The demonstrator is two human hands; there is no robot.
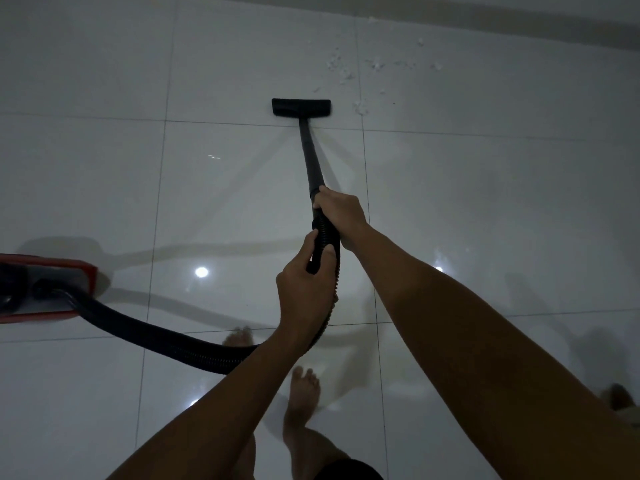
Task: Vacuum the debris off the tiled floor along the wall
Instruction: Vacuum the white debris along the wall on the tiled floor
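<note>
A black vacuum wand [309,157] slants away from me to a flat black floor head [300,108] resting on the white tiled floor [485,185]. My right hand [341,211] grips the wand's lower end where the ribbed hose joins. My left hand [304,285] holds the hose [166,336] just below it. White crumbs of debris [360,69] lie scattered to the right of and beyond the head, close to the wall [519,19]. One clump [361,107] sits just right of the head.
The red and black vacuum body [45,287] stands on the floor at the left edge, with the hose curving from it to my hands. My bare feet [304,389] are below the hose. Ceiling lights reflect in the glossy tiles.
</note>
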